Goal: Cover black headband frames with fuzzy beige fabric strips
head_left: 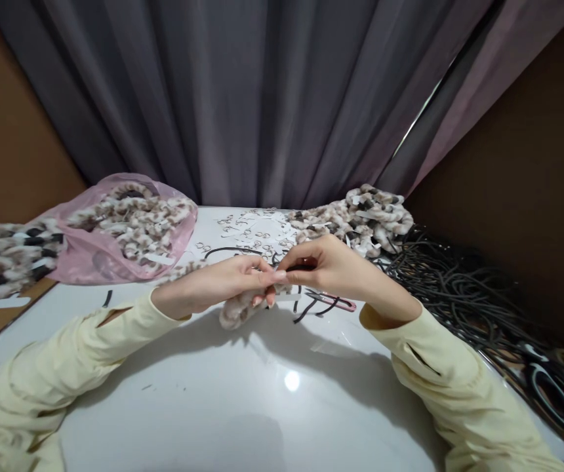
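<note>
My left hand [227, 280] is closed around a fluffy beige-and-brown braided piece [235, 312], whose end hangs below the fingers. My right hand [334, 265] pinches at the same spot, its thumb and fingertips meeting those of the left. Whatever lies between the right fingertips is too small and too covered to make out. A white tag [288, 297] sticks out beside the furry piece. Just right of the hands, pink-handled thread snips [345, 304] lie on the table with short black cord pieces [304, 311] over and beside them.
Furry braided pieces fill a pink plastic bag [183, 242] at left and a pile [380, 213] at back right. Metal rings and white tags [260, 226] lie scattered between. Black cords [439, 288] heap at right, near large scissors [555, 396]. A grey curtain [237, 98] hangs behind.
</note>
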{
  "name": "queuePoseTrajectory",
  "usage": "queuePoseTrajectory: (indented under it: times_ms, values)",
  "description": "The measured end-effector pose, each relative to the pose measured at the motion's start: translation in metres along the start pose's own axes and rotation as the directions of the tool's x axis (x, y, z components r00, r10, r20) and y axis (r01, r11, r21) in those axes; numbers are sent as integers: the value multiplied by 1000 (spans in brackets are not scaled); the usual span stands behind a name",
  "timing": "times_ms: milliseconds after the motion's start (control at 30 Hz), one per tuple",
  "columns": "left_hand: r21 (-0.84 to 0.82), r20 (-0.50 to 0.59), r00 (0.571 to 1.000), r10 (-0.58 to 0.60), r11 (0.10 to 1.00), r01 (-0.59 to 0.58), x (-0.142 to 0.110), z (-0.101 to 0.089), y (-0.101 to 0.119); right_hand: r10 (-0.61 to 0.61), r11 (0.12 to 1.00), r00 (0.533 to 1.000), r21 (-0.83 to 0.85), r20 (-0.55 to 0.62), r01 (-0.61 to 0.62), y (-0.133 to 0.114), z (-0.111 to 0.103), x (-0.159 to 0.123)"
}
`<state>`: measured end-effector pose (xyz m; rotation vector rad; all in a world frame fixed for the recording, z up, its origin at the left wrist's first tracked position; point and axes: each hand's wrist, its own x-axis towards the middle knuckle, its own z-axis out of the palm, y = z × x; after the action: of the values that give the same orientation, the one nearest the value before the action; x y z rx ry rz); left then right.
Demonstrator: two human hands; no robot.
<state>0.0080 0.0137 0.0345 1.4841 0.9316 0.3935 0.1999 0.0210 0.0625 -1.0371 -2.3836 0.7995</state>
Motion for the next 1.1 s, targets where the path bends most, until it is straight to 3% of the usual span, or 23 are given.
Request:
queuePoseTrajectory:
  times_ms: [300, 567, 700, 833, 1000, 1100]
  values:
    - [116, -65, 997, 45, 993, -37, -1, 5, -1, -18, 1000, 1000, -17, -17, 17, 2, -2, -1]
    - [133, -60, 989, 134, 983, -125, -1, 6, -7, -133, 978, 990, -158, 38, 138, 0, -12, -5]
    - [334, -148, 944, 296, 913, -234, -4, 10, -8, -251, 900, 968, -366, 8, 236, -2, -12, -11]
    - [577, -216, 889, 403, 787, -217, -8, 14, -10, -366, 815, 929, -503, -63, 287, 0, -12, -15]
    - [675, -184, 864, 468, 699, -235, -9, 17, -16, -518, 660, 854, -658, -50, 362, 3, -14, -15]
    - [716, -118, 833, 541, 628, -306, -9, 18, -17, -540, 592, 841, -724, -31, 354, 5, -14, -12]
